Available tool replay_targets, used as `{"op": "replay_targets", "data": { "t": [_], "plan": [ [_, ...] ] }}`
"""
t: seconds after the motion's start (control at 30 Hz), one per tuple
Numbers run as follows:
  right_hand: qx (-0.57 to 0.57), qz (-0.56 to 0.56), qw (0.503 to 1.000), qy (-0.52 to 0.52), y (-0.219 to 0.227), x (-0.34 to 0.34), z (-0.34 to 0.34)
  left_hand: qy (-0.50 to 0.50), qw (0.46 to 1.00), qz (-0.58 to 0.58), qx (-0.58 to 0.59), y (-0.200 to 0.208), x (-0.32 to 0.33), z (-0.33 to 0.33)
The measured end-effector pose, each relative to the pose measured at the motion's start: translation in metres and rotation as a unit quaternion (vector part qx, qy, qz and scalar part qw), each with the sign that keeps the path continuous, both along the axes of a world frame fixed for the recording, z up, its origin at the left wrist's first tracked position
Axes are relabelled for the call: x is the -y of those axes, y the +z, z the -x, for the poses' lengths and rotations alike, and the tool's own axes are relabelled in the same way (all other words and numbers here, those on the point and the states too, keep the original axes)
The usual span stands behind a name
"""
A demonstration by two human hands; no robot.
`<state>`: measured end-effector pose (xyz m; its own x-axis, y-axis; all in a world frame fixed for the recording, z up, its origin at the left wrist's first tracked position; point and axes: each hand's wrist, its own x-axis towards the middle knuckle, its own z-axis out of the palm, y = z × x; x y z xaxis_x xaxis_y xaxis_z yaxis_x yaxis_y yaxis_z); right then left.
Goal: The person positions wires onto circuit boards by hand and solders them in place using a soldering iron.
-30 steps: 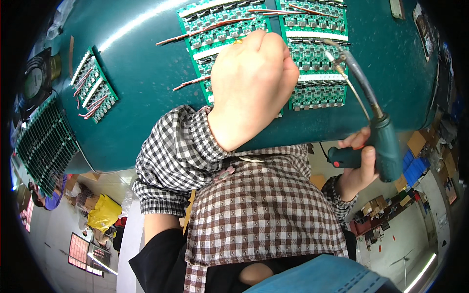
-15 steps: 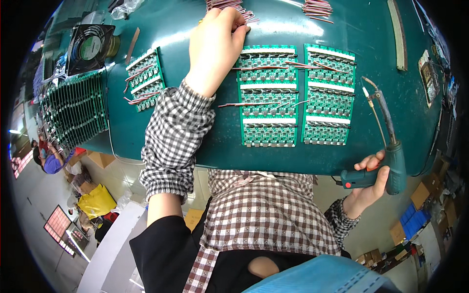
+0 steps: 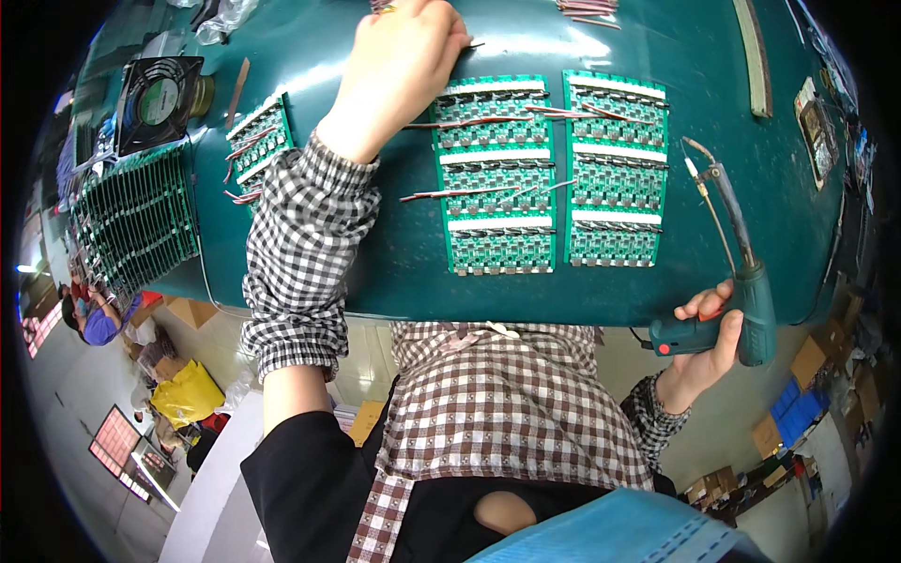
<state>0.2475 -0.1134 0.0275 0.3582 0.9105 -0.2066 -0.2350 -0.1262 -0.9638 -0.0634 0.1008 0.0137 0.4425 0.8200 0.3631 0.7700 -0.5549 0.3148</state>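
My left hand (image 3: 399, 70) reaches to the far edge of the view with its fingers pinched together. A short dark wire end (image 3: 476, 45) sticks out past the fingertips; the rest of the grip is hidden. Beside that hand shows a bit of a bundle of thin wires (image 3: 380, 6). At the near right, my right hand (image 3: 706, 340) is wrapped round the handle of a green soldering gun (image 3: 757, 319), its bent tip pointing away from me. Two green circuit board panels (image 3: 497, 208) (image 3: 615, 178) lie flat between my hands, with red, black and white wires (image 3: 460, 195) across them.
A smaller panel with wires (image 3: 261, 141) lies left of my forearm. Farther left stand a black fan (image 3: 158, 105) and a row of upright boards (image 3: 141, 220). Another wire bundle (image 3: 589, 9) is at the far edge, and a wooden strip (image 3: 754, 61) at the right.
The whole view has shifted slightly, so the table items sit a little farther left and up. My left hand remains at the wire bundle, and a dark wire end now shows past its fingertips.
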Motion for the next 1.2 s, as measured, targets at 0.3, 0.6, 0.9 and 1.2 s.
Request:
{"op": "replay_targets", "data": {
  "t": [0.3, 0.6, 0.9, 1.2],
  "plan": [
    [0.012, 0.007, 1.000, -0.010, 0.001, 0.002, 0.001, -0.042, 0.945, 0.278, 0.167, 0.018, 0.064, -0.047],
    [-0.004, -0.022, 0.999, -0.042, 0.004, 0.017, 0.001, -0.029, 0.979, 0.194, 0.056, -0.008, 0.085, -0.075],
    [0.006, -0.013, 1.000, -0.017, 0.009, 0.024, 0.006, 0.016, 0.975, 0.204, 0.092, -0.021, 0.090, -0.085],
    [0.081, 0.032, 0.996, -0.004, 0.023, 0.023, 0.024, 0.037, 0.972, 0.183, 0.144, -0.025, 0.091, -0.090]
  ]
}}
